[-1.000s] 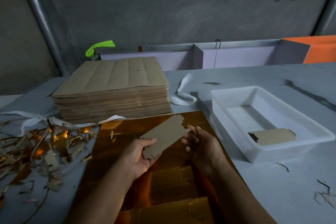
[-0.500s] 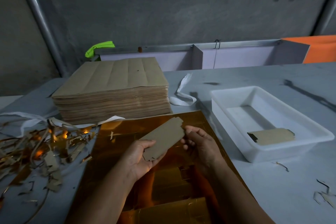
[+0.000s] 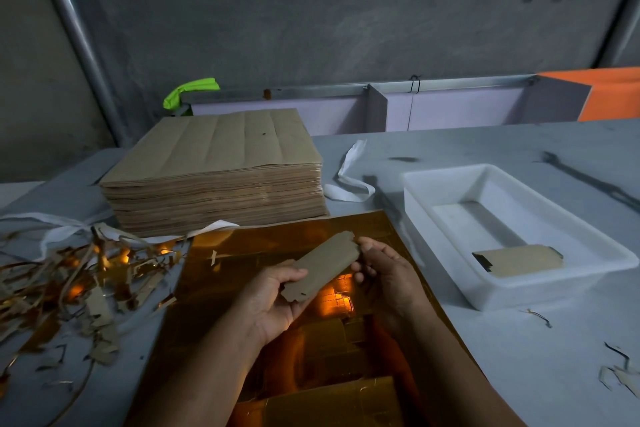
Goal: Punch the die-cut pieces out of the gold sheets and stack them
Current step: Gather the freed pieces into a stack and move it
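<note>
One punched piece (image 3: 320,269), brown side up, held betw. both hands above the gold sheet (image 3: 277,253): left hand (image 3: 273,302) curled under its near end, right hand (image 3: 384,274) pinching the far end w/ fingertips. Looks light, thin, bendy, so grip by edges. White tray (image 3: 433,184), right of hands, holds another piece (image 3: 519,260). No readable writing.

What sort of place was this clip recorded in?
Probably a small packaging or print-finishing workshop: a tall stack of brown sheets stands on a grey worktable, gold trim scraps lie piled at the left, and a white tray holds a punched piece.
</note>
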Demonstrator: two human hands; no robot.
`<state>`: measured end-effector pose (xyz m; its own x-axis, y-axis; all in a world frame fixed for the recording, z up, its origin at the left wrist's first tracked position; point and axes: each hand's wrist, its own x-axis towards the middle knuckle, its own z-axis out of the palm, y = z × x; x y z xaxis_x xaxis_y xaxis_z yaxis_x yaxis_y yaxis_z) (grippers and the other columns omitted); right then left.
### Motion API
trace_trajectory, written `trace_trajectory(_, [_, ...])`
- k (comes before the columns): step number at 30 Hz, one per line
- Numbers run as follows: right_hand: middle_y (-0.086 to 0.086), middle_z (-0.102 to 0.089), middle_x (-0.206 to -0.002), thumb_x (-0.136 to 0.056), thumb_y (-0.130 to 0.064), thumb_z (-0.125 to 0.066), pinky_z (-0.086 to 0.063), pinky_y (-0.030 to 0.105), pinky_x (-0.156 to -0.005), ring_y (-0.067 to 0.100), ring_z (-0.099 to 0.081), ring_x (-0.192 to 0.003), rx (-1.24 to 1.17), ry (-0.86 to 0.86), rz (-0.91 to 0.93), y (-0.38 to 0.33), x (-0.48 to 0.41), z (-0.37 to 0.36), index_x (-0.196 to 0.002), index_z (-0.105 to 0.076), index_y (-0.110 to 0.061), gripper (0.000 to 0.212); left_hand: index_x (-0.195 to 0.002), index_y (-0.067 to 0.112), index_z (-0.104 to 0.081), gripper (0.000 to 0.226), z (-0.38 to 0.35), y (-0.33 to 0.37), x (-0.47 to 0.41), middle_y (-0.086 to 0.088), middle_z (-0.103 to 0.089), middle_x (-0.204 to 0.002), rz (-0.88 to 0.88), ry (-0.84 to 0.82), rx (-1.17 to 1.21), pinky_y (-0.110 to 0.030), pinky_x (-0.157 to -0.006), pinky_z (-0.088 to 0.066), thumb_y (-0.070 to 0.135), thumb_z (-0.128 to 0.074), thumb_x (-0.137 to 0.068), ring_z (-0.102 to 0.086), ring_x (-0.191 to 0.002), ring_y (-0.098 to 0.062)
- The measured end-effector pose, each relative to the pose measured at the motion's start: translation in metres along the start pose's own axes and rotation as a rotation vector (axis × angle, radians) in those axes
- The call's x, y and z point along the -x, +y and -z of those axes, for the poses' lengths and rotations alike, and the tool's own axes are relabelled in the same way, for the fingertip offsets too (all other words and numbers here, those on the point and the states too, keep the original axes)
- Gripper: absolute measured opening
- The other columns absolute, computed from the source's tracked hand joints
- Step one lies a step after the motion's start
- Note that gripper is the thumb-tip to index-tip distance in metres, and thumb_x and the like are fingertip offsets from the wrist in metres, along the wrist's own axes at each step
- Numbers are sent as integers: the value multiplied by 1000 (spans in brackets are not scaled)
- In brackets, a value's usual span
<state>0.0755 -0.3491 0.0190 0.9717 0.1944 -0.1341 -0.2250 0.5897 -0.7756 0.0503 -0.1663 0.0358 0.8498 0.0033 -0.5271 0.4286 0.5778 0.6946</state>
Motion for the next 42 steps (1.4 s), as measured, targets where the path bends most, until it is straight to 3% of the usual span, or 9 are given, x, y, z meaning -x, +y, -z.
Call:
trace_trajectory(6, [3, -63, -74, -84, -32, -70, -52, 25, -58, 15, -63, -65, 148, -49, -69, 3, 4, -8, -110, -62, -3, 40, -115, 16, -61, 49, -6, -4, -4, -15, -65, -110, -130, -22, -127, -28, -53, -55, -4, -68, -71, -64, -95, -29])
trace_trajectory(11, [-2, -67, -112, -88, -12, -70, -57, 27, -67, 17, -65, -102, 439, 44, 22, 1, 2, -22, -114, -59, -26, 31, -111, 30, -54, 51, -5, -9, -10, -10, -61, -116, -241, -43, -263, -39, -67, -56, -8, -65, -79, -61, -104, -33])
trace_trajectory(13, [-13, -63, -110, -91, -12, -66, -53, 24, -71, 11, -60, -105, 593, 45, 102, 0, 0, -25, -117, -56, -32, 34, -115, 30, -51, 57, -1, -8, -12, -9, -58, -119, -290, -19, -343, -38, -77, -54, -9, -67, -77, -59, -107, -31])
trace_trajectory(17, [-22, -57, -104, -94, -20, -63, -57, 34, -83, 11, -58, -110, 869, -28, 218, 2, -1, -26, -123, -54, -37, 34, -114, 31, -51, 58, 5, -5, -16, -2, -61, -117, -362, 27, -482, -30, -73, -51, -10, -66, -78, -61, -103, -21])
trace_trajectory(20, [-25, -54, -101, -96, -22, -61, -60, 26, -72, 9, -59, -106, 1014, -101, 233, 10, 3, -24, -122, -50, -40, 34, -109, 39, -49, 58, 7, -7, -18, 5, -57, -124, -377, 46, -529, -26, -72, -47, -11, -60, -82, -57, -101, -10])
trace_trajectory(24, [-22, -55, -108, -97, -22, -59, -62, 29, -77, 10, -62, -106, 1037, -131, 217, 16, 4, -20, -127, -52, -35, 33, -146, 26, -36, 67, 7, -11, -19, 2, -50, -140, -375, 59, -618, -30, -85, -49, -5, -54, -90, -51, -118, -15])
trace_trajectory(33, [-22, -51, -109, -97, -23, -58, -50, 12, -58, 1, -56, -95, 1107, -97, 238, 17, -6, -19, -127, -49, -35, 33, -112, 28, -52, 33, 4, -11, -17, 3, -60, -114, -442, 43, -713, -20, -69, -47, 0, -53, -95, -58, -102, -9])
trace_trajectory(36, [-22, -52, -105, -97, -23, -59, -54, 16, -54, 5, -61, -92, 1018, -61, 228, 18, -7, -17, -125, -47, -40, 35, -102, 31, -52, 27, 3, -11, -17, 3, -58, -114, -495, 83, -776, -19, -65, -47, 5, -54, -95, -58, -98, -9])
trace_trajectory(42, [-28, -49, -103, -95, -19, -61, -49, 13, -53, -4, -54, -88, 922, -5, 265, 16, -7, -19, -120, -40, -48, 44, -122, 26, -48, 31, 0, -15, -19, -3, -57, -124, -611, 118, -876, -21, -70, -50, 10, -53, -97, -59, -105, -14])
